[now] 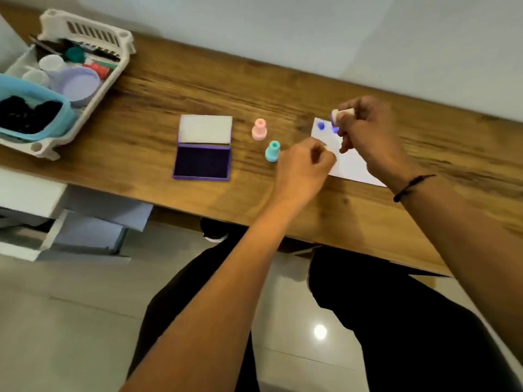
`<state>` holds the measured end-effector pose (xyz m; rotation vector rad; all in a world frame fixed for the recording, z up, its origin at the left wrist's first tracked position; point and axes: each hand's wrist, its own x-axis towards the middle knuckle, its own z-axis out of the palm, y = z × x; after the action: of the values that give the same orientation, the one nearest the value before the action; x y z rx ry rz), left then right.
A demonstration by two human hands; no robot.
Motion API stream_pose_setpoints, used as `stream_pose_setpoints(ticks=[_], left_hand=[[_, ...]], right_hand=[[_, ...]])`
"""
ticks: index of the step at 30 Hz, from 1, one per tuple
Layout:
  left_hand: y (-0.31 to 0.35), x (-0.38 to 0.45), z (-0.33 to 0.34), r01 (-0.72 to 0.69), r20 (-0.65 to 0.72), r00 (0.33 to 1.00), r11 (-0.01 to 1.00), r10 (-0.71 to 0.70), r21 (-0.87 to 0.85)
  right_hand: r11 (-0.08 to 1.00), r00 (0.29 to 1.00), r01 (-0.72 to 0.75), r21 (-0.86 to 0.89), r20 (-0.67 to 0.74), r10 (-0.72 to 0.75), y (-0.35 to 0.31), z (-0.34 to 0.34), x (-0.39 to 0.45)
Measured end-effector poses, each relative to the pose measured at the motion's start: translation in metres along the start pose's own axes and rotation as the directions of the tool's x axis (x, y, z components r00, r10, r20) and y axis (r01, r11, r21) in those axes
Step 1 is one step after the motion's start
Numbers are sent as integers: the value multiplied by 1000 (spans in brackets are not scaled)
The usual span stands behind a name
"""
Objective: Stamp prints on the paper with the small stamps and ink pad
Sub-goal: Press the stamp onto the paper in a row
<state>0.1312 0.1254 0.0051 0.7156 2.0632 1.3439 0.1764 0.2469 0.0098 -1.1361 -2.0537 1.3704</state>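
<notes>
A white sheet of paper (pixel 349 162) lies on the wooden desk (pixel 226 89), with two purple prints near its far left corner. My right hand (pixel 365 123) is over the paper's far edge, holding a small cream-coloured stamp (pixel 341 114) tilted sideways above the second print (pixel 335 130). My left hand (pixel 302 165) rests on the paper's left edge with fingers curled. A pink stamp (pixel 259 129) and a teal stamp (pixel 272 151) stand upright left of the paper. The purple ink pad (pixel 202 162) lies open further left.
A white plastic basket (pixel 113 35) at the desk's far left holds cups, a lilac lid, scissors and a blue tub (pixel 66 108) with dark contents. White shelving with papers (pixel 85 230) stands below the desk on the left. My knees are under the desk's front edge.
</notes>
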Motion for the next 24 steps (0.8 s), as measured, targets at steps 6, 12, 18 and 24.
stream_pose_setpoints(ticks=[6, 12, 18, 24], left_hand=[[5, 17, 27, -131, 95, 990, 947, 107, 294], [-13, 16, 35, 56, -179, 983, 985, -26, 165], [-33, -9, 42, -45, 26, 999, 930, 38, 364], [-46, -28, 21, -203, 163, 978, 768, 130, 607]], right_hand=[[999, 998, -36, 29, -52, 37, 47, -14, 3], [987, 991, 74, 143, -123, -57, 71, 1, -8], [990, 973, 50, 129, -230, -19, 74, 8, -5], [994, 982, 58, 92, -185, -40, 76, 5, -2]])
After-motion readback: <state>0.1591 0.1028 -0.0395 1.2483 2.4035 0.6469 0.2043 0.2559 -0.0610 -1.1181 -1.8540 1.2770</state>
